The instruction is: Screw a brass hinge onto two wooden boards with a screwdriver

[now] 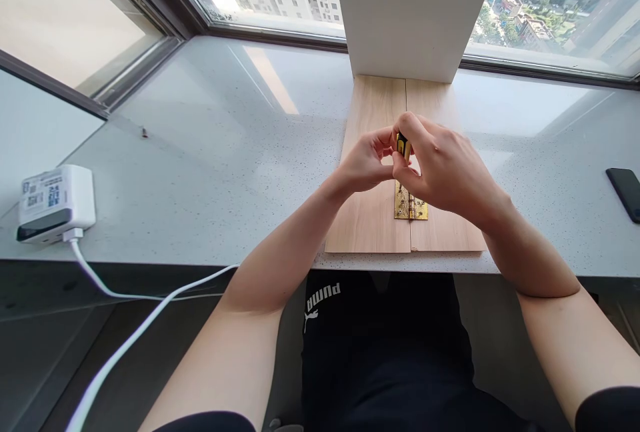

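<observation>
My right hand (443,162) grips a short screwdriver (403,146) with a black and yellow handle, which points down over a brass-coloured hinge (411,209). Close against the handle's left side, my left hand (367,160) has its fingers curled and pinched; what lies between them is hidden. The hinge rests open across the seam of two light wooden boards, the left board (367,222) and the right board (450,237). My hands cover the hinge's upper part and the screwdriver's tip.
A white box (410,29) stands at the boards' far end, by the window. On the speckled countertop (225,152) are a white power adapter (57,202) with a white cable (130,339) at left and a black phone (625,193) at right.
</observation>
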Motion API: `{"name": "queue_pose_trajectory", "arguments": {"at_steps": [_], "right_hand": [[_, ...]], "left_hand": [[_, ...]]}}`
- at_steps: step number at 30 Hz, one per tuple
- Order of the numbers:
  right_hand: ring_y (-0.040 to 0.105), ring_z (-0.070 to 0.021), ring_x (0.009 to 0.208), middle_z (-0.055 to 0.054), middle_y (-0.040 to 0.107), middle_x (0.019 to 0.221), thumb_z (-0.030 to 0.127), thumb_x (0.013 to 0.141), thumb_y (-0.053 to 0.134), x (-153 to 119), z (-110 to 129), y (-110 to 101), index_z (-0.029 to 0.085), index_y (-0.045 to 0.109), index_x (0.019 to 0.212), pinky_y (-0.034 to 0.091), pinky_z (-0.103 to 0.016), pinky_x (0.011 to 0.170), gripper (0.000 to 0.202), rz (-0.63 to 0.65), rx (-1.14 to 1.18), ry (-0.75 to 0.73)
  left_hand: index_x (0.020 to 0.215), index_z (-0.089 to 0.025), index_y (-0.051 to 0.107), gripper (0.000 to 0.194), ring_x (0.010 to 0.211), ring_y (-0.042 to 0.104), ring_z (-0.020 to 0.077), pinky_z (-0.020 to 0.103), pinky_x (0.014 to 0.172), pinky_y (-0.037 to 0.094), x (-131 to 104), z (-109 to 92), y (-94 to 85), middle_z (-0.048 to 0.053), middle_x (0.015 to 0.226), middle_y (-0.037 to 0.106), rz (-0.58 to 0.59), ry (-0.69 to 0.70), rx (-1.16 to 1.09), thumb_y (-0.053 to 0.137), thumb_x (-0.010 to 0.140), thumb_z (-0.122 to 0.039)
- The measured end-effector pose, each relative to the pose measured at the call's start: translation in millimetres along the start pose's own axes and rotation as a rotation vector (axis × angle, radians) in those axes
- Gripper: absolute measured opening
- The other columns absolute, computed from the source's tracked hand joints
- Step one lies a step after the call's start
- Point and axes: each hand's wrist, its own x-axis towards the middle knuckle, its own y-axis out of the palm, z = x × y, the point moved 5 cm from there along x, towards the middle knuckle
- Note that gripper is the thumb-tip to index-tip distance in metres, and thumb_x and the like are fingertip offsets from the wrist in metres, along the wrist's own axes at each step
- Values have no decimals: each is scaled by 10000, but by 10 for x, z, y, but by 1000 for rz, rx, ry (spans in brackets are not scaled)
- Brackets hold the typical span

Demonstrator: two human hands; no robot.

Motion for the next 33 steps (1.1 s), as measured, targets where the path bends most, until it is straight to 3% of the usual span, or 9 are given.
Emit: {"name": "queue_pose_trajectory", "arguments": {"at_steps": [3, 6, 10, 12, 16, 20, 22, 29, 33], "right_hand": [[461, -179, 732, -39, 657, 954, 306, 1184, 592, 23, -39, -2, 261, 492, 1047, 290, -385, 689, 176, 8, 11, 54], [456, -174, 713, -21, 622, 906, 335, 1218, 571, 48, -96, -15, 278, 432, 999, 289, -386, 693, 266, 22, 37, 77], [496, -184, 743, -23, 632, 930, 195, 1174, 494, 42, -143, -46, 265, 466, 1086, 346, -387, 732, 115, 34, 74, 13], [514, -193, 759, -23, 631, 935, 155, 1132, 501, 24, -159, -59, 258, 475, 1127, 354, -390, 741, 106, 29, 81, -9], [522, -198, 779, -38, 645, 974, 127, 1059, 542, 2, -137, -67, 272, 430, 1092, 369, -386, 735, 186, 14, 96, -28], [467, -187, 706, -24, 630, 911, 333, 1165, 592, 22, -131, -52, 290, 374, 1023, 306, -394, 672, 264, 1, 48, 57], [450, -186, 674, -5, 610, 851, 355, 1190, 577, 34, -137, -30, 296, 364, 1017, 296, -400, 667, 281, 17, 57, 83], [553, -207, 779, -36, 680, 995, 150, 1078, 569, 0, -111, -28, 289, 415, 1112, 393, -398, 726, 210, 18, 163, -51], [526, -201, 759, -43, 676, 981, 144, 1062, 579, -16, -127, -63, 271, 472, 1112, 368, -395, 713, 173, 3, 81, -20]], "left_hand": [[846, -225, 684, 599, 769, 647, 158, 311, 704, 580, 3, 25, 10, -22, 822, 684, -68, -10, 39, 1168, 797, -575], [914, -225, 726, 642, 866, 726, 190, 317, 765, 622, 8, -32, 31, 7, 900, 747, 10, -45, -6, 1214, 727, -598], [995, -213, 816, 556, 1008, 827, 247, 349, 865, 677, -19, -144, 41, 78, 1001, 840, 215, -108, -111, 1047, 959, -717], [1042, -202, 857, 523, 1015, 836, 245, 357, 882, 679, -41, -157, 18, 100, 1043, 866, 256, -130, -103, 938, 1076, -717], [1064, -186, 855, 523, 950, 805, 204, 310, 850, 657, -57, -85, -47, 89, 1025, 854, 189, -113, -53, 1024, 1014, -678], [947, -203, 740, 610, 880, 749, 176, 298, 826, 639, -33, 21, -47, 26, 929, 777, 103, -60, -39, 1161, 850, -634], [959, -214, 708, 642, 886, 745, 176, 303, 834, 640, -19, 51, -22, 11, 936, 763, 90, -38, -39, 1173, 826, -635], [1149, -218, 802, 530, 995, 773, 212, 336, 914, 663, -35, -85, 8, 56, 1044, 795, 166, -23, -33, 1010, 1014, -687], [1091, -205, 840, 493, 1014, 802, 238, 355, 910, 669, -58, -192, -7, 85, 1026, 821, 238, -54, -22, 926, 1093, -690]]}}
